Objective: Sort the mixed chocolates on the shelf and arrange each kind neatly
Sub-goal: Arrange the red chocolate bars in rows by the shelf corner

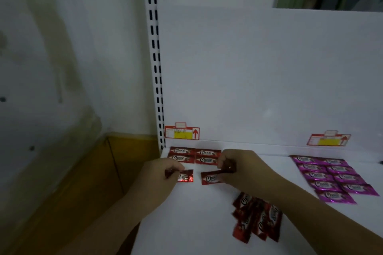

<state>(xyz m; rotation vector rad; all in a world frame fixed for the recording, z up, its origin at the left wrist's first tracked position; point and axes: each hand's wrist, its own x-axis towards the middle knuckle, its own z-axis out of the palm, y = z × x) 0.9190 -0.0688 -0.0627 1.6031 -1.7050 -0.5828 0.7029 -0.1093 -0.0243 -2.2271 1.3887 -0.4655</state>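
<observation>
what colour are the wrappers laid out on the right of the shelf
Magenta-purple wrappers, seen in the head view.

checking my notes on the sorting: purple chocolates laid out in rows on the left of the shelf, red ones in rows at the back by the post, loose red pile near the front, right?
Not quite: the head view shows the purple chocolates in rows on the right of the shelf, not the left. The rest holds: red rows at the back by the post, and a loose red pile near the front.

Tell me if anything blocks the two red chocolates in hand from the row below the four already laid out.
Nothing visible does. The left hand and right hand hold red chocolates just in front of the laid-out four, over bare shelf. The loose red pile lies nearer, off to the right.
</observation>
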